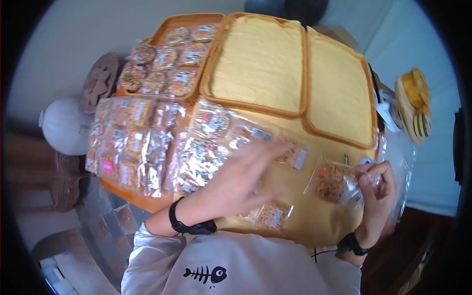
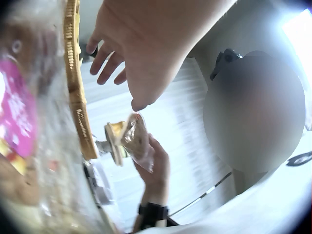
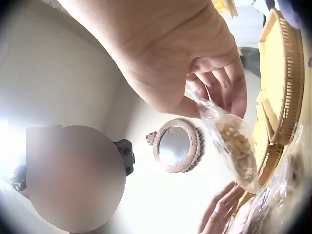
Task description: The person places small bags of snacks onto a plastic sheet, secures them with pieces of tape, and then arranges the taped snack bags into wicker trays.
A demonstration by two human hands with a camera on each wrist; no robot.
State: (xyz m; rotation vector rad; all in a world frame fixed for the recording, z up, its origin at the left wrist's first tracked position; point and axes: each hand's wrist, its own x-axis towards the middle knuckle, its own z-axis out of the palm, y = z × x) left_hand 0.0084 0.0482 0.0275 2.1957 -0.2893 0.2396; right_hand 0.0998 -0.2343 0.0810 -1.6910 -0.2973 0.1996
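My right hand (image 1: 378,189) pinches the end of a clear packet (image 1: 330,183) of brown, nutty pieces above the right part of the table; in the right wrist view the packet (image 3: 236,146) hangs from the fingers. My left hand (image 1: 241,177) holds nothing, its fingers spread over the middle of the table. Just past its fingertips lies one small packet (image 1: 293,155), and another packet (image 1: 273,216) lies below it near the table's front edge. Large clear bags of packets (image 1: 199,152) lie left of the hand, partly behind it.
Two wicker trays (image 1: 305,110) lined with yellow cloth stand at the back. A third tray (image 1: 162,24) at the back left holds several round packets. More bagged packets (image 1: 132,140) lie at the left edge. Clear plastic (image 1: 404,172) and a straw hat (image 1: 407,93) are at the right.
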